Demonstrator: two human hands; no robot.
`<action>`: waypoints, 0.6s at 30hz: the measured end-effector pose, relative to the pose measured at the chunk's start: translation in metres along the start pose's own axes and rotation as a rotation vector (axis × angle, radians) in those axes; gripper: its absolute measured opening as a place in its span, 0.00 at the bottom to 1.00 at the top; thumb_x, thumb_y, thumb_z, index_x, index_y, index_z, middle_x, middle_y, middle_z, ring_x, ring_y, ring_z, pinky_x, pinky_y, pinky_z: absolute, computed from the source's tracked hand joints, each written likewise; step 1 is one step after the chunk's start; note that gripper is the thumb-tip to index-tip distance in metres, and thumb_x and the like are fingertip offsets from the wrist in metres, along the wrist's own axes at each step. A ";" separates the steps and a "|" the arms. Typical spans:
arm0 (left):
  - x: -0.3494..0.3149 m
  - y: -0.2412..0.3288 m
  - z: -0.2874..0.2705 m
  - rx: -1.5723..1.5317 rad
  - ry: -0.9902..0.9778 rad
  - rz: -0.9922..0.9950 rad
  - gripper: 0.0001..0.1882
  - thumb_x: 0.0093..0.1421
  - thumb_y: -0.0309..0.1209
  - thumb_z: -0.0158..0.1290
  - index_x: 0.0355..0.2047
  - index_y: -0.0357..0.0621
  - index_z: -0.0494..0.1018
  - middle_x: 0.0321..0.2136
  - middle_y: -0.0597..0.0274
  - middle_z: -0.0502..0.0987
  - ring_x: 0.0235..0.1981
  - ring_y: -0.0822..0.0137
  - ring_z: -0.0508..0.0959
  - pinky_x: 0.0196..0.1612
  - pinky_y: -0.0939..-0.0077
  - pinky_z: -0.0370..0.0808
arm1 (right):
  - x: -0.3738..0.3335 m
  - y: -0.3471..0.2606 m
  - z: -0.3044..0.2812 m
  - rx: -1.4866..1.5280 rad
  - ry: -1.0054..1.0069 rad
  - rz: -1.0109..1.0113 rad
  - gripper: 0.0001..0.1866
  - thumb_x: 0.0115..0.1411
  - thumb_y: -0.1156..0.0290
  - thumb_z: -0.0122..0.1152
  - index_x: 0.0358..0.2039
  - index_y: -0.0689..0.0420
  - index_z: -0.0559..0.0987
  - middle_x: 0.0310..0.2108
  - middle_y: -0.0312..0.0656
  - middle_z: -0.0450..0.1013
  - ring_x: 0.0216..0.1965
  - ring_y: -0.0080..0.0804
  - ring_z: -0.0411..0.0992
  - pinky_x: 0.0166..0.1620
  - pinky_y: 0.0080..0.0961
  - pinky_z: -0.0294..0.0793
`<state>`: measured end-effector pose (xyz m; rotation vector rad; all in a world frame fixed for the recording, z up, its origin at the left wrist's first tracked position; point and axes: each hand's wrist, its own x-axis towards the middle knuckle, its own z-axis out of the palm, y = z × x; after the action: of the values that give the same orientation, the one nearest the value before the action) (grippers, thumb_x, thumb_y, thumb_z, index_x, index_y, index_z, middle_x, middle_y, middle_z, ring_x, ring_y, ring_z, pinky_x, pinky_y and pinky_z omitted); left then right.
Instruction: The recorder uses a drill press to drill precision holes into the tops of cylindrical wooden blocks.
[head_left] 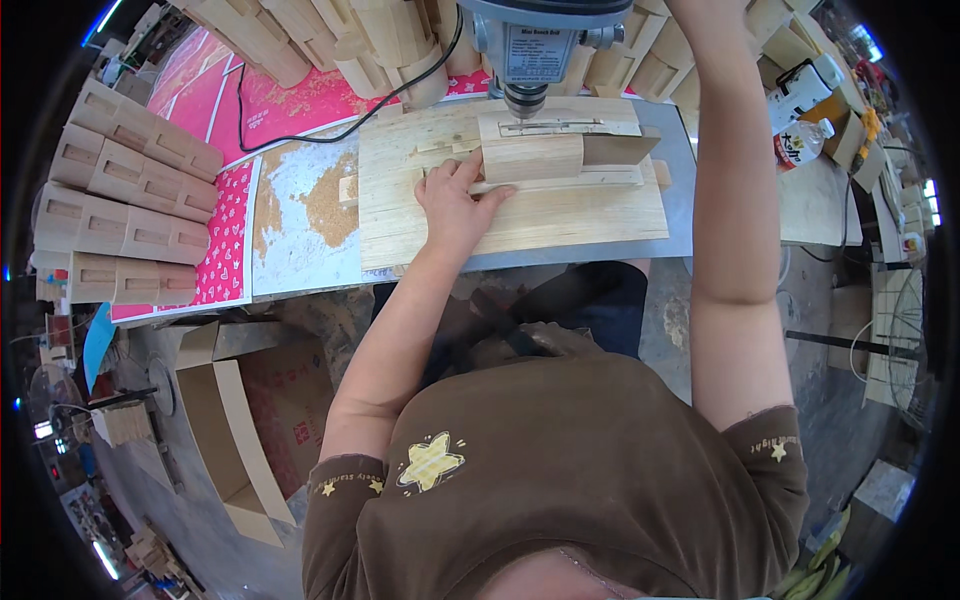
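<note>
My left hand (458, 203) rests on a pale wooden board (420, 235), thumb and fingers closed around the left end of a curved wooden block (530, 157). The block lies against wooden strips on the board, with a slot along its upper face. Directly over it is the chuck (525, 98) of a bench drill (540, 50); whether the bit touches the wood cannot be made out. My right arm reaches up past the drill's right side. Only the base of my right hand (707, 12) shows at the top edge, its fingers out of the picture.
Slotted wooden pieces (130, 190) stand stacked at the left, with more behind the drill. A black cable (350, 130) crosses the sawdust-strewn bench. A plastic bottle (803, 143) and white flask (803, 90) are at the right. An open cardboard box (235, 420) sits on the floor.
</note>
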<state>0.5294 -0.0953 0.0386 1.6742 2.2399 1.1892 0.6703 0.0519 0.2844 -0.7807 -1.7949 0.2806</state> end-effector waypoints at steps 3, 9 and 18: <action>0.006 0.012 0.001 -0.169 -0.044 -0.097 0.29 0.38 0.42 0.67 0.41 0.46 0.76 0.31 0.65 0.72 0.39 0.64 0.70 0.49 0.63 0.54 | 0.032 0.055 0.017 -0.074 -0.016 -0.060 0.16 0.60 0.63 0.50 0.28 0.65 0.75 0.20 0.48 0.70 0.24 0.29 0.70 0.29 0.25 0.67; 0.008 -0.004 0.004 -0.294 -0.022 -0.098 0.28 0.34 0.40 0.69 0.38 0.46 0.77 0.35 0.66 0.72 0.42 0.65 0.70 0.53 0.64 0.52 | -0.060 0.079 -0.001 0.167 -0.354 0.119 0.12 0.60 0.66 0.54 0.37 0.61 0.75 0.31 0.38 0.72 0.36 0.30 0.70 0.40 0.27 0.67; 0.000 -0.053 -0.086 -0.332 0.055 0.177 0.26 0.33 0.29 0.70 0.36 0.39 0.76 0.38 0.62 0.71 0.42 0.64 0.72 0.45 0.68 0.69 | -0.155 0.111 -0.017 -0.253 -0.723 -0.086 0.16 0.48 0.67 0.63 0.38 0.57 0.74 0.35 0.43 0.72 0.41 0.46 0.68 0.43 0.38 0.65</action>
<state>0.4450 -0.1444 0.0643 1.7457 1.8220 1.5635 0.7540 0.0350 0.1134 -0.8351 -2.5761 0.3054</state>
